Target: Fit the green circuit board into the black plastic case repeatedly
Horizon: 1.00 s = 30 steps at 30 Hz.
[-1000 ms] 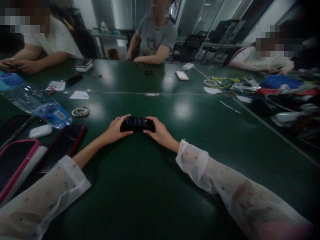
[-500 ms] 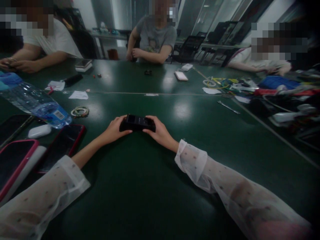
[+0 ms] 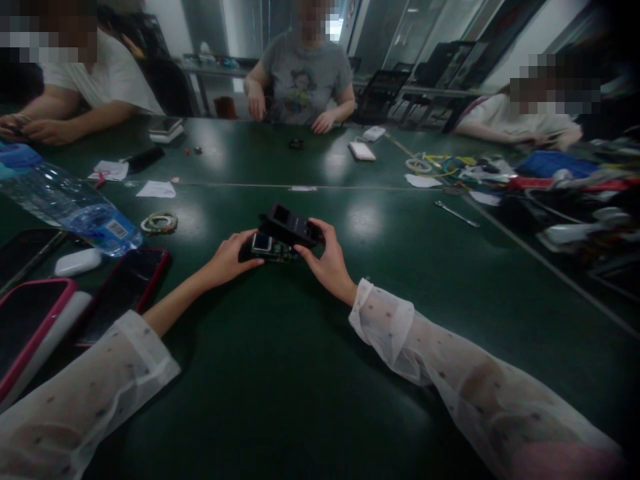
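Near the middle of the green table [image 3: 300, 373], my left hand [image 3: 233, 259] grips the left end of a small device base [image 3: 274, 250], which shows a little screen and a circuit board. My right hand [image 3: 327, 259] holds a black cover [image 3: 291, 225] by its right end, between thumb and fingers. The cover is tilted, raised at its left side, above and behind the base. Its rectangular window faces up. Whether the cover's right end touches the base cannot be made out.
Left are a water bottle [image 3: 95, 223], a red-edged phone [image 3: 125, 287], a pink-edged phone [image 3: 30, 320], a white case [image 3: 79, 262] and a bracelet [image 3: 159, 223]. A wrench [image 3: 456, 213] and piled cables [image 3: 445, 167] lie right. Three people sit around the table.
The black cover has come up off the base in my right hand, exposing the board and screen. My left hand stays put. The person opposite has moved their hands apart.
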{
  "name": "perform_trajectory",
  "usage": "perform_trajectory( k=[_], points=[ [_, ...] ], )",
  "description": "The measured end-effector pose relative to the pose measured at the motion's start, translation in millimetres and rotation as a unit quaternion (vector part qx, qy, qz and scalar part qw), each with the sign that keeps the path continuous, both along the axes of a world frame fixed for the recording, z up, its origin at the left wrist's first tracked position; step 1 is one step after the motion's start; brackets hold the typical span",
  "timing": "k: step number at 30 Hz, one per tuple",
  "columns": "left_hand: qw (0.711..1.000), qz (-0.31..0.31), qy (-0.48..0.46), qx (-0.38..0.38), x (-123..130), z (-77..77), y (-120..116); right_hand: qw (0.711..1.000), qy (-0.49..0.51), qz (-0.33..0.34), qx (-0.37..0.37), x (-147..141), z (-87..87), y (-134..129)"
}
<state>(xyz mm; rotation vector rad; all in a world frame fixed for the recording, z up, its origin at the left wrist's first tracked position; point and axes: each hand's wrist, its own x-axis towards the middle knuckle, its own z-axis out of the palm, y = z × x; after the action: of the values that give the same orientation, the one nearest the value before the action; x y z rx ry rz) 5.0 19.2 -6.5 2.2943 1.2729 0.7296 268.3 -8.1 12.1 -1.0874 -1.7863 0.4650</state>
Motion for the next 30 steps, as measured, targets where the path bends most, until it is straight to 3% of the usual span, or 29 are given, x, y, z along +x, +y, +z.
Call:
perform_trajectory(
  k=[5, 11, 21, 30],
  points=[
    [1.000, 0.000, -0.002, -0.015, 1, 3.4, -3, 0.997, -0.012, -0.065, 0.027, 5, -0.6, 5],
    [1.000, -0.002, 0.002, -0.012, 1, 4.9, -3, 0.994, -0.045, -0.082, 0.063, 23, -0.1, 18],
    [1.000, 0.001, -0.001, -0.029, 1, 8.3, -6, 0.993, -0.031, -0.115, -0.019, 45, -24.2, 34],
    [0.999, -0.004, -0.018, -0.031, -1, 7.1, -4, 0.991, -0.063, -0.108, -0.038, 45, -27.3, 39]
  ],
)
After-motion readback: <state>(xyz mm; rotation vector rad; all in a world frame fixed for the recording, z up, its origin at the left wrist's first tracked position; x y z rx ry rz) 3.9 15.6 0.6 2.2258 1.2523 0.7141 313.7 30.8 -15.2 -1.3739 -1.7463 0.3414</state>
